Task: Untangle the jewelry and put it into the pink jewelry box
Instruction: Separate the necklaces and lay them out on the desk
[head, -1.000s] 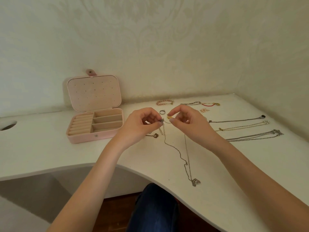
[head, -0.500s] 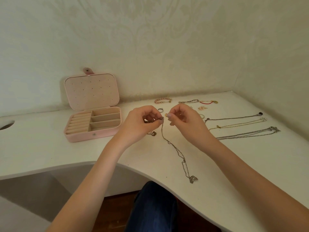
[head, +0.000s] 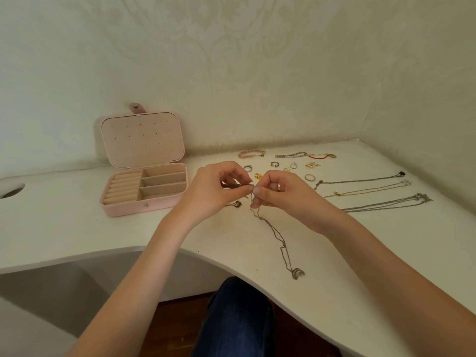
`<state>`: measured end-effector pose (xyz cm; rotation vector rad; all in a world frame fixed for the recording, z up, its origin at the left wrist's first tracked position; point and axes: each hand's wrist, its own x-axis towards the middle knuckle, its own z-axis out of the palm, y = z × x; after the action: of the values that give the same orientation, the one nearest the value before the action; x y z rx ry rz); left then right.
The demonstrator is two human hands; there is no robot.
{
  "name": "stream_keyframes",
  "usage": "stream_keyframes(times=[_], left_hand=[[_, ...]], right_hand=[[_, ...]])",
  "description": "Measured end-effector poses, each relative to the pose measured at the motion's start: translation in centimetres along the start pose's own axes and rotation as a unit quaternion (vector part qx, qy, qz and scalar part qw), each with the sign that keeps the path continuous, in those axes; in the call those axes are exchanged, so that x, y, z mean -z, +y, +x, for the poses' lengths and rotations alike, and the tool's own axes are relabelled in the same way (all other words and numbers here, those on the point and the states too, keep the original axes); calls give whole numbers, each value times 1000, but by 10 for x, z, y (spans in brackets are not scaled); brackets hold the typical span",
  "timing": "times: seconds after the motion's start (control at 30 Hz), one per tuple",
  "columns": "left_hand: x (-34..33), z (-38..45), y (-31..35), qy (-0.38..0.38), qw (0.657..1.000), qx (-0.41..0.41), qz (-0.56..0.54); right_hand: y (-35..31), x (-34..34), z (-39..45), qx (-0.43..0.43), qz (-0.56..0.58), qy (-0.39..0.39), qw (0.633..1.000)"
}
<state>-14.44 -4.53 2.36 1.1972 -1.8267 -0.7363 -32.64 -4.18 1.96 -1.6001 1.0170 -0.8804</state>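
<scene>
Silver chain (head: 279,243) trailing across desk (head: 77,228), pendant nearest. Left hand (head: 216,189) and right hand (head: 280,194) both pinching its upper end: untangling underway. Next, likely: tease apart, carry to open pink jewelry box (head: 144,186), far left.

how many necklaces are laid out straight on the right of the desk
3: one with a dark pendant farthest back, a gold one in the middle, a silver one nearest. A fourth chain is pinched by both hands.
</scene>
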Motion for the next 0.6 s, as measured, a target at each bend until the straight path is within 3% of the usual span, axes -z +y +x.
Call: stream_keyframes(times=[0.2, 0.6], left_hand=[[5, -2, 5, -23, 1000, -1, 12], [2, 3, 0, -6, 1000, 14, 8]], right_hand=[[-9, 5, -3, -46, 131, -23, 990], [-11, 5, -1, -47, 12, 32, 998]])
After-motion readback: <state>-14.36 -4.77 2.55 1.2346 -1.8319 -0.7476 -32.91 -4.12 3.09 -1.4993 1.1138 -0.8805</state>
